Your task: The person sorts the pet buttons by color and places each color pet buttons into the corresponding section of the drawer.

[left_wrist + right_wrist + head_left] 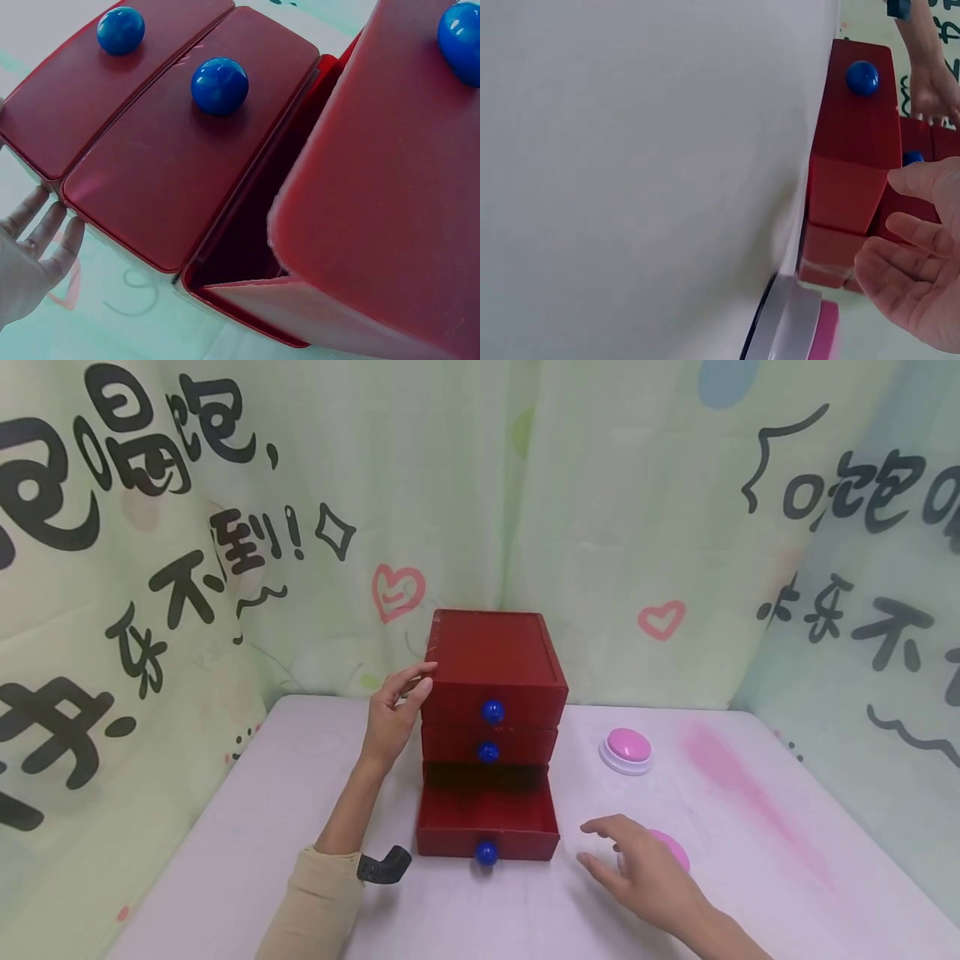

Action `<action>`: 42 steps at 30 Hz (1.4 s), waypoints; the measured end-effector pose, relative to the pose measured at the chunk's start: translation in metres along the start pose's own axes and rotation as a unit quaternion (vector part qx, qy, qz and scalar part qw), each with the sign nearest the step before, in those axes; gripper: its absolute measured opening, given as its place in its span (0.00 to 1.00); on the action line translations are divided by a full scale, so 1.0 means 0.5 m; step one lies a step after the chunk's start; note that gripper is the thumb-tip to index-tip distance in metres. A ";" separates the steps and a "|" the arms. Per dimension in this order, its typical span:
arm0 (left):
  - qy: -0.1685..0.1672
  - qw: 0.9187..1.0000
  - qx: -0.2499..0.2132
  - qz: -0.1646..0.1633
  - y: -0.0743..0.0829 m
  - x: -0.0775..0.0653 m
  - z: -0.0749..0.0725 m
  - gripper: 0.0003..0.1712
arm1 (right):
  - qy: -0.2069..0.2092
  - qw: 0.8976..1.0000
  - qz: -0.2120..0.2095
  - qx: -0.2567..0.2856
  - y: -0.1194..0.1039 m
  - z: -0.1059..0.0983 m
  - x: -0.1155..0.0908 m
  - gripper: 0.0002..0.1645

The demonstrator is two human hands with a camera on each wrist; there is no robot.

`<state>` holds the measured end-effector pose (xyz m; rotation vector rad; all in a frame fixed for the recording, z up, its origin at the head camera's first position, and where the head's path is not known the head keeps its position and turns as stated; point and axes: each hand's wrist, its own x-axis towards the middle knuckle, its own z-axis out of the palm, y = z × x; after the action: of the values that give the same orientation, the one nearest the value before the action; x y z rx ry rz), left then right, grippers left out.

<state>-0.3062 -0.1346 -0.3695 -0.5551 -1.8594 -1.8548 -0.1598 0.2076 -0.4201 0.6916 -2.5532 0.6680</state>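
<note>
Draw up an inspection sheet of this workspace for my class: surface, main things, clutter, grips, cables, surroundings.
Surface: pale table, with a pink smear at the right.
Main things: red three-drawer cabinet; top drawer and middle drawer closed, bottom drawer pulled open; a blue round knob on each.
Clutter: two pink-topped push buttons right of the cabinet, the far button in full view, the near button partly hidden.
Grips: left grip has fingertips against the cabinet's left side; right grip holds nothing, right of the open drawer.
Cables: nothing seen.
Surroundings: pale green curtain with black lettering and pink hearts.
</note>
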 end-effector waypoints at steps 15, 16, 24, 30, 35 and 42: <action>0.000 1.000 -0.002 0.008 -0.001 0.000 0.000 0.18 | 0.013 0.998 0.054 -0.013 0.076 -0.021 -0.009 0.25; 0.000 1.000 -0.003 0.008 -0.002 0.001 -0.001 0.18 | 0.009 0.998 0.058 -0.008 0.081 -0.022 -0.010 0.25; 0.001 1.000 -0.006 0.015 -0.004 0.003 -0.001 0.18 | -0.035 0.992 0.120 0.019 0.108 -0.026 -0.020 0.28; 0.000 1.000 -0.005 0.014 -0.005 0.002 0.000 0.18 | -0.068 0.985 0.158 0.029 0.126 -0.026 -0.027 0.31; 0.001 1.000 -0.004 0.010 -0.005 0.003 0.001 0.18 | -0.075 0.982 0.165 0.045 0.137 -0.023 -0.031 0.32; 0.003 1.000 -0.004 0.012 -0.006 0.003 0.001 0.18 | -0.046 0.985 0.157 0.060 0.148 -0.012 -0.040 0.29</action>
<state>-0.3090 -0.1339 -0.3709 -0.5716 -1.8356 -1.8471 -0.1833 0.2742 -0.4500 0.3633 -2.7551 0.9170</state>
